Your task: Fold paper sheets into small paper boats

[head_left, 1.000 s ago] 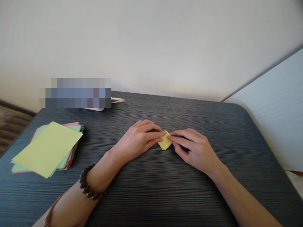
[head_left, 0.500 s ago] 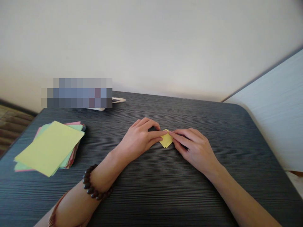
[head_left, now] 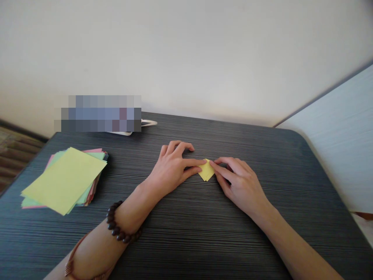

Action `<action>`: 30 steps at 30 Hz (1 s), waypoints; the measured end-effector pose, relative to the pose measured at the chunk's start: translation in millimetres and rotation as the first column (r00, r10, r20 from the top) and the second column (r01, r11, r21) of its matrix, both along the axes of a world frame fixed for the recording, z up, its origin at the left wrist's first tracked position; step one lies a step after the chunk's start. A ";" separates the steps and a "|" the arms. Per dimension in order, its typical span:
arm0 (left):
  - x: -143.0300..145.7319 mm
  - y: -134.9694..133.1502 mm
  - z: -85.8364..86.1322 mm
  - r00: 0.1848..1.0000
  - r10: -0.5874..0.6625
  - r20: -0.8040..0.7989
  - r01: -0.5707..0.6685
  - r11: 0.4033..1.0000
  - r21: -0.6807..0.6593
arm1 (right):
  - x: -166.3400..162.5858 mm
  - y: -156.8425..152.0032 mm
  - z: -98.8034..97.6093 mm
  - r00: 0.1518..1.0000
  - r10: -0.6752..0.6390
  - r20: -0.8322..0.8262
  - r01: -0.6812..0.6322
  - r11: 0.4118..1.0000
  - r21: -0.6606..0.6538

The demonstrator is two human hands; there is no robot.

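A small folded yellow paper (head_left: pixel 206 172) lies on the dark table, one corner pointing toward me with layered edges there. My left hand (head_left: pixel 170 167) has its index finger and thumb on the paper's left side, while its other fingers are raised and curled away. On the paper's right side, my right hand (head_left: pixel 241 182) pinches the edge with thumb and index finger. Both index fingertips press close together near the far corner and cover part of it.
A stack of coloured paper sheets (head_left: pixel 65 181), yellow on top, lies at the left of the dark wood-grain table (head_left: pixel 186 241). Behind it stands a blurred-out object (head_left: pixel 105 116) with a white base. A pale wall and a white panel (head_left: pixel 335 144) border the table.
The middle and other fingers of my left hand have lifted and spread away from the paper. My right hand has barely moved. The whole view has shifted slightly.
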State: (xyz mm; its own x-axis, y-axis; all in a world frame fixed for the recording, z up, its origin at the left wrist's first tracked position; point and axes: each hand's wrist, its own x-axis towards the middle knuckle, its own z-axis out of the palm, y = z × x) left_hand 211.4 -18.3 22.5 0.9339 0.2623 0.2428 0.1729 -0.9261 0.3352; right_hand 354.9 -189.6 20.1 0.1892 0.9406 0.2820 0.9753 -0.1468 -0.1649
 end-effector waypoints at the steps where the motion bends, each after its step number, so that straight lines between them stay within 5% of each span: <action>1: -0.1 0.0 0.3 1.000 0.004 -0.004 -0.004 1.000 -0.002 | 0.2 0.2 0.1 1.000 -0.008 0.001 0.008 1.000 -0.002; 30: 3.5 -17.8 3.8 0.994 0.063 0.090 -0.056 0.995 -0.079 | 2.5 4.9 -2.7 0.987 -0.055 -0.153 0.067 0.995 0.071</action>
